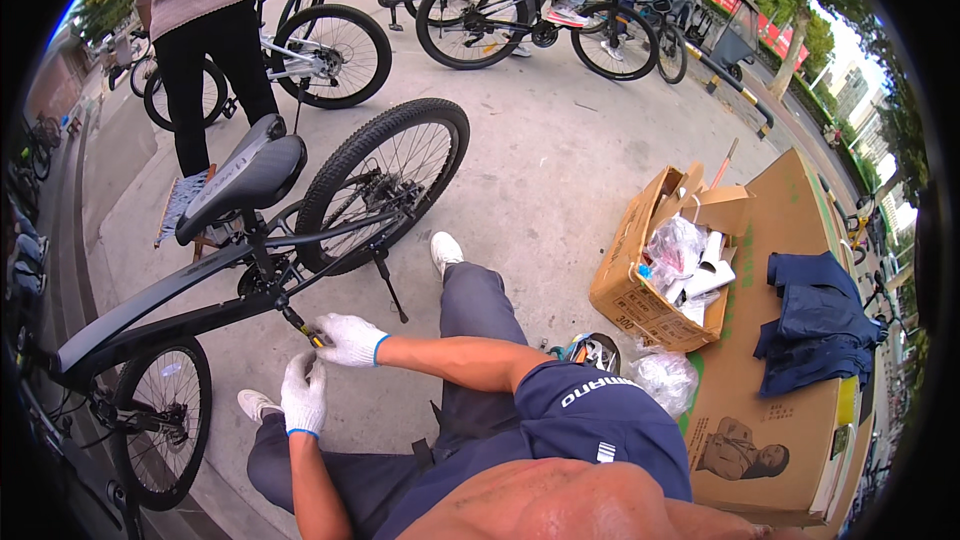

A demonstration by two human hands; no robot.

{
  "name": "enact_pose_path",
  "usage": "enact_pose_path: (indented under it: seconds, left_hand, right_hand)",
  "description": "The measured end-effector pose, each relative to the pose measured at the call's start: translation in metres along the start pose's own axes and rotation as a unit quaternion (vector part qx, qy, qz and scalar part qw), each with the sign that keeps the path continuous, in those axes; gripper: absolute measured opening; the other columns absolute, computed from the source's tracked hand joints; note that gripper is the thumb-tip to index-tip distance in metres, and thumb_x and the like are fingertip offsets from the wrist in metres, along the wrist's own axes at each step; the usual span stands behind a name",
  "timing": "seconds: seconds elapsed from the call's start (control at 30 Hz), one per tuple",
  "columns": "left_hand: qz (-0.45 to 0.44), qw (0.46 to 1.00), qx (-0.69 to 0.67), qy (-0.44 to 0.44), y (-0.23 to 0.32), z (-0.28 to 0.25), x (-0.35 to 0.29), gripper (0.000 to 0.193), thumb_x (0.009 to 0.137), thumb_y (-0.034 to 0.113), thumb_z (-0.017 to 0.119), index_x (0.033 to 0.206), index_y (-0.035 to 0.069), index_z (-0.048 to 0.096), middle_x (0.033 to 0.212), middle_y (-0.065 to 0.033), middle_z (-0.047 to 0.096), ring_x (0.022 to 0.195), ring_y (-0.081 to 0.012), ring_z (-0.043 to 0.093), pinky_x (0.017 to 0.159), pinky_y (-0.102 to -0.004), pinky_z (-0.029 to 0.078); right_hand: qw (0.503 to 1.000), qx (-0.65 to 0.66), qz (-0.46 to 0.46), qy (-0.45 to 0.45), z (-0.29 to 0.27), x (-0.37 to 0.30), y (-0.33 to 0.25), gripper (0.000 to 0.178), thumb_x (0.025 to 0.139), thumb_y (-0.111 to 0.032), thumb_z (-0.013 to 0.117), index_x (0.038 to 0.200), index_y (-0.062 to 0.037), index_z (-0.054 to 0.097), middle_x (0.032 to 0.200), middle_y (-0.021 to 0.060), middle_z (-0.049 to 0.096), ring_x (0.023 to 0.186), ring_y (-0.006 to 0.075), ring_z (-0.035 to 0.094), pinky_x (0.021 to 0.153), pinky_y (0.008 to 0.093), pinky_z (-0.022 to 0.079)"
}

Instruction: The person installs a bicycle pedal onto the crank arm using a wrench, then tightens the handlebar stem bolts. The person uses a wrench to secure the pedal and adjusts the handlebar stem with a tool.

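A black bicycle (190, 325) stands in front of me, its saddle (245, 180) and rear wheel (383, 187) farther away. At the lower middle of its frame, a black and yellow piece (303, 327), perhaps a pedal, points toward me. White knit gloves cover both my hands. My right hand (350, 341) is closed on the near end of that piece. Just below it is my left hand (303, 398), with fingers curled upward and pressed together; whatever they may hold is too small to make out. The bicycle's kickstand (390, 285) hangs down to the right of my hands.
To my right stands an open cardboard box (640, 305) with plastic bags and white pieces. Beside it, dark blue clothing (815, 320) lies on a large carton (770, 420). A clear plastic bag (665, 380) rests near my side. A person (205, 40) and several bicycles are beyond.
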State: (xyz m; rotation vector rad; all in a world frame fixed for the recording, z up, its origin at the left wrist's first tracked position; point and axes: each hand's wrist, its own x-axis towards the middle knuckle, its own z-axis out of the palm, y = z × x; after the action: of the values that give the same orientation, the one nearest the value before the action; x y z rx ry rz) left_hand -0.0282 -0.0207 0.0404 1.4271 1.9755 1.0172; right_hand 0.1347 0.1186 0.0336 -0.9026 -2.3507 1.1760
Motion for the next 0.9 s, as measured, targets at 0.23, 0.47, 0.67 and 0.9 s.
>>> enact_pose_path:
  seconds: [0.23,0.47,0.67,0.9]
  left_hand:
    - [-0.001,1.0,-0.01,-0.008,0.02,-0.005,-0.004,0.03,0.102,0.016,0.074,0.126,-0.002,0.073,0.118,-0.0179,0.077,0.108,-0.028,0.076,0.096,-0.0384,0.058]
    - [-0.019,0.991,-0.132,0.001,0.023,-0.005,-0.004,0.026,0.108,0.017,0.069,0.123,-0.004,0.075,0.106,-0.0106,0.077,0.1,-0.0183,0.071,0.093,-0.0332,0.056]
    - [-0.073,0.968,-0.239,-0.027,0.024,-0.007,-0.006,0.034,0.113,0.022,0.063,0.132,-0.004,0.072,0.108,-0.0082,0.077,0.093,-0.0131,0.068,0.084,-0.0291,0.055]
    - [-0.092,0.96,-0.263,-0.014,0.031,-0.007,-0.008,0.034,0.113,0.024,0.066,0.132,-0.004,0.073,0.104,-0.0061,0.075,0.088,-0.0118,0.067,0.079,-0.0276,0.055]
  right_hand:
    - [0.995,-0.017,-0.101,-0.022,0.009,-0.008,-0.004,0.034,0.093,-0.028,0.071,0.118,-0.0042,0.072,0.107,0.0236,0.075,0.104,0.0472,0.073,0.09,0.0549,0.058]
    - [0.993,0.021,-0.117,-0.001,0.001,-0.009,-0.006,0.036,0.098,-0.031,0.07,0.12,-0.0029,0.073,0.108,0.0237,0.076,0.103,0.045,0.074,0.09,0.0519,0.058]
    - [0.994,0.07,-0.088,-0.007,-0.004,-0.011,-0.012,0.036,0.1,-0.033,0.067,0.117,-0.0024,0.073,0.103,0.0241,0.076,0.098,0.0445,0.075,0.086,0.0508,0.059]
    - [0.99,0.07,-0.12,0.008,-0.004,-0.012,-0.014,0.035,0.1,-0.032,0.067,0.116,-0.0013,0.072,0.1,0.0255,0.076,0.096,0.0451,0.075,0.085,0.0509,0.06]
